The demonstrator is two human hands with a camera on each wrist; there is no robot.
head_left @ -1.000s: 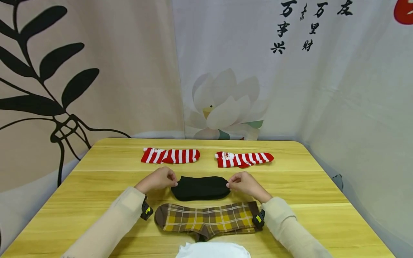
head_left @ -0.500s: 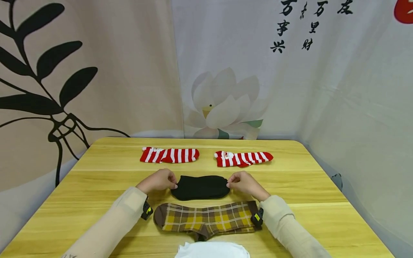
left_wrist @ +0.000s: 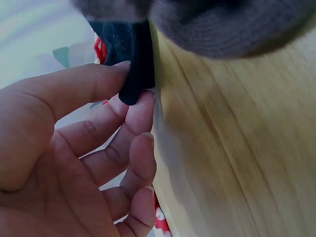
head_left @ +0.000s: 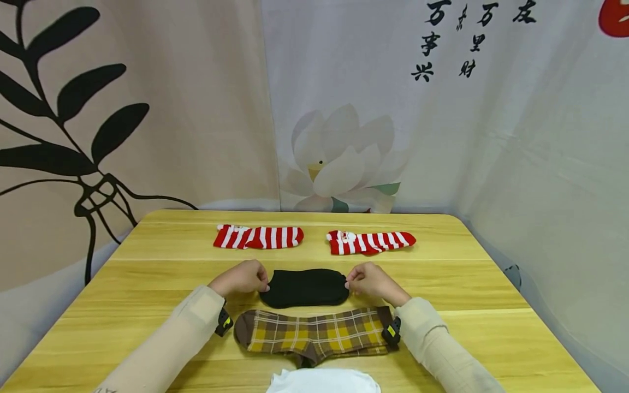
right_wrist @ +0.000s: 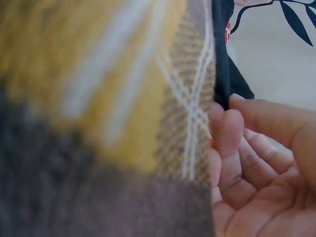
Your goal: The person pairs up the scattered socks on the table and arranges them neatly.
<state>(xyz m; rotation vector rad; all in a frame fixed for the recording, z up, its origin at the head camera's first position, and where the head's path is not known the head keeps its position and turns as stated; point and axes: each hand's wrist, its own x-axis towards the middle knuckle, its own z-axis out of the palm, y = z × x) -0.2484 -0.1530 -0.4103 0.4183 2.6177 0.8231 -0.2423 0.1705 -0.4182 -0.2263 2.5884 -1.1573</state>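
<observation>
Below centre of the head view: left hand (head_left: 242, 277) and right hand (head_left: 374, 282), well apart, each pinching one end of a black sock (head_left: 306, 288). Wrist views alone: palm side of each hand. Lower in the frame, brown-and-yellow plaid sock (head_left: 319, 331); at bottom edge, white cloth (head_left: 324, 381), cut off; higher, two red-and-white striped socks (head_left: 372, 242). Support: wood-grained table (head_left: 501, 349).

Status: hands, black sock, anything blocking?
Left hand pinches left end of black low-cut fabric sock; right hand pinches right end. Brown-yellow plaid sock close on near side, not covering it.
</observation>
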